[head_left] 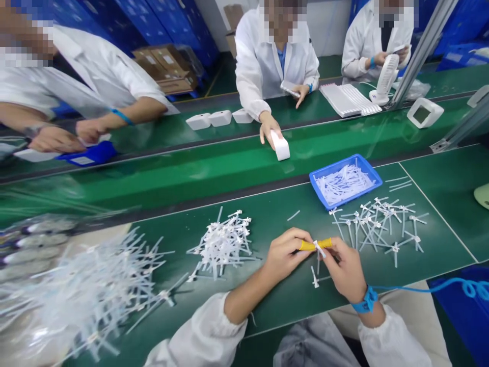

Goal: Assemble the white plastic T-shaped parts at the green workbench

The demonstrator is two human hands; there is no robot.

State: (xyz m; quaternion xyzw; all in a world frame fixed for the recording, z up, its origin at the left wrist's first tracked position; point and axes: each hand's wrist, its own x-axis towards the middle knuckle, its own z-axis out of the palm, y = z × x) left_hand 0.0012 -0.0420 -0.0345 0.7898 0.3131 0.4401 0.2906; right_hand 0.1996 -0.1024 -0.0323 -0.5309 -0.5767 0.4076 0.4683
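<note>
My left hand [287, 254] and my right hand [344, 267] meet over the near bench, both with closed fingers. Between their fingertips is a small white tube fitting [317, 245], with a short piece of clear tubing [322, 253] at its right side. Yellow covers, like finger cots, show at the fingertips of each hand. Just below the hands another white fitting with thin tubes [315, 282] lies on the bench. To the right is a loose spread of fittings with tubes [369, 221]. A denser pile of them [225, 239] lies left of my left hand.
A blue tray [327, 205] holds short tube pieces. A large heap of tubed fittings [95, 285] covers the bench at left. A blue coiled cord [420, 289] runs from my right wristband. Across the green conveyor [214, 165], co-workers handle parts; one hand holds a white device [281, 148].
</note>
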